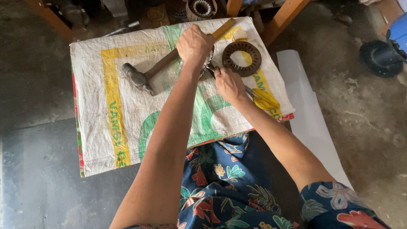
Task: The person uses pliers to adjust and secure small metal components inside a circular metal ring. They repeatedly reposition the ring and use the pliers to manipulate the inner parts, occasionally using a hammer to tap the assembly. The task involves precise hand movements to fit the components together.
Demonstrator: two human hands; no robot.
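My left hand (194,43) is closed over the top of a toothed metal ring (209,59) that stands on edge on a table covered with a white woven sack (127,127). Most of the ring is hidden under the hand. My right hand (229,82) is just right of it, fingers pinched on a small dark tool (210,68) whose tip touches the ring. A second, brown slotted ring (241,58) lies flat just beyond my right hand. A ball-peen hammer (140,78) lies to the left, its handle running under my left hand.
Yellow-handled scissors (265,98) lie by my right wrist near the table's right edge. A wooden strip (222,29) and a small pale comb-like piece (240,34) lie at the far edge. A white sheet (305,110) lies on the concrete floor at right, with a dark round object (380,58) beyond it.
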